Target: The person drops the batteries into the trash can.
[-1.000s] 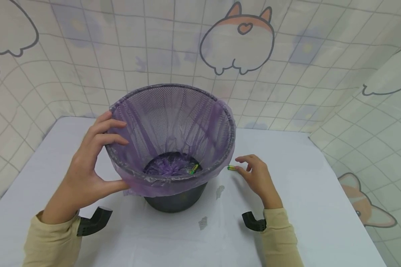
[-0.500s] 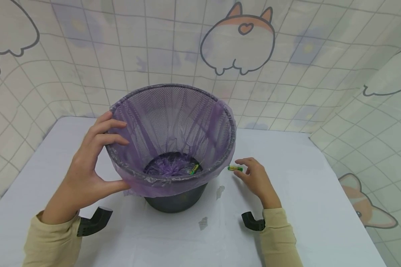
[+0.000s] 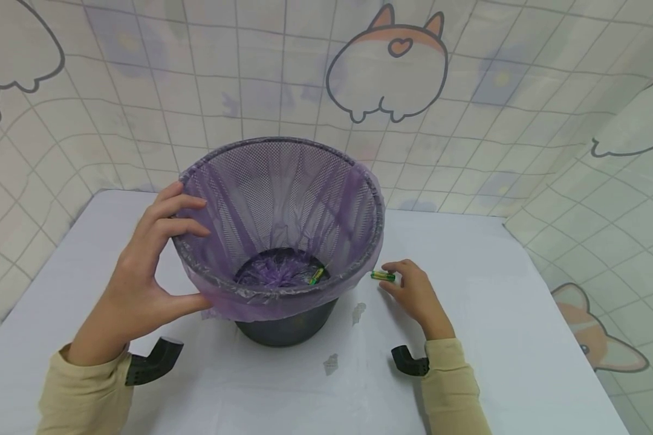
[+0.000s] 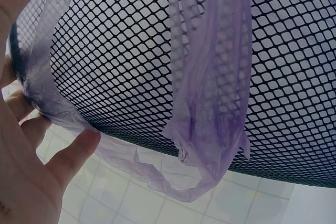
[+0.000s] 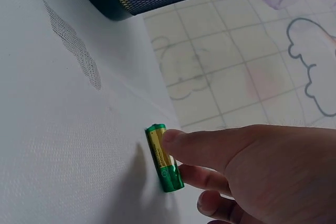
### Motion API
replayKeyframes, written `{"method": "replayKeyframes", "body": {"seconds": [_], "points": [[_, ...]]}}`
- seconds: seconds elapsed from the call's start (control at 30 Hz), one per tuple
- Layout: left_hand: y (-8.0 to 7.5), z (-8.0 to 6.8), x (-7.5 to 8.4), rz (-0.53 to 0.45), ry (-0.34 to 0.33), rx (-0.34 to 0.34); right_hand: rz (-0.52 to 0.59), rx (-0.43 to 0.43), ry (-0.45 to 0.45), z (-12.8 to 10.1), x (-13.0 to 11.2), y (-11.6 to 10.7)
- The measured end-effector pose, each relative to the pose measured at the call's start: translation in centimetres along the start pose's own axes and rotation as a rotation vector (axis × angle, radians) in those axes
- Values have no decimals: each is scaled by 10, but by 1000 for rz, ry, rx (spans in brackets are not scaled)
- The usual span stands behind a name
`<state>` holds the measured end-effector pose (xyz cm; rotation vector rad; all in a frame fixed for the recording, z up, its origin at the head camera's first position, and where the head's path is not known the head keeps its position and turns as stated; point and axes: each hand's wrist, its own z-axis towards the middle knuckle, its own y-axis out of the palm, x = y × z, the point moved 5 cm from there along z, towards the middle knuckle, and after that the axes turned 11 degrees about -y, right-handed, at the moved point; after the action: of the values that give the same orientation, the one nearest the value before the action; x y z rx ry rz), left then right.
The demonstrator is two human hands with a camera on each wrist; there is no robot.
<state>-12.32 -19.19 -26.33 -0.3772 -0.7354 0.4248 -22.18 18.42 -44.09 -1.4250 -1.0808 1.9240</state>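
A bin [image 3: 285, 323] of black mesh, lined with a purple plastic bag [image 3: 234, 223], stands tilted toward me. My left hand [image 3: 136, 272] grips its rim at the left, fingers over the inside and thumb outside on the bag. In the left wrist view the fingertips press the bag's folded edge [image 4: 63, 111]. To the right of the bin, my right hand [image 3: 413, 293] has its thumb and index finger round a green and gold battery [image 3: 383, 275]. The right wrist view shows the thumb overlapping the battery [image 5: 165, 158], which points toward the bin.
Another green battery [image 3: 317, 275] lies inside the bin on the bag's bottom. Two grey mesh-like patches [image 3: 331, 364] show on the white table [image 3: 283, 393]. A tile-patterned curtain [image 3: 283, 72] with corgi drawings hangs behind the table and along its sides.
My right hand has shifted slightly left and down, and its thumb has dropped lower, so more of the battery shows. The left hand and the bin have stayed in place.
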Motion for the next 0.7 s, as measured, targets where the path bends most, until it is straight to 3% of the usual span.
{"method": "replayKeyframes", "body": {"seconds": [0.7], "points": [[0, 0, -1, 2, 3, 0, 20, -32, -3, 1, -2, 3]]}}
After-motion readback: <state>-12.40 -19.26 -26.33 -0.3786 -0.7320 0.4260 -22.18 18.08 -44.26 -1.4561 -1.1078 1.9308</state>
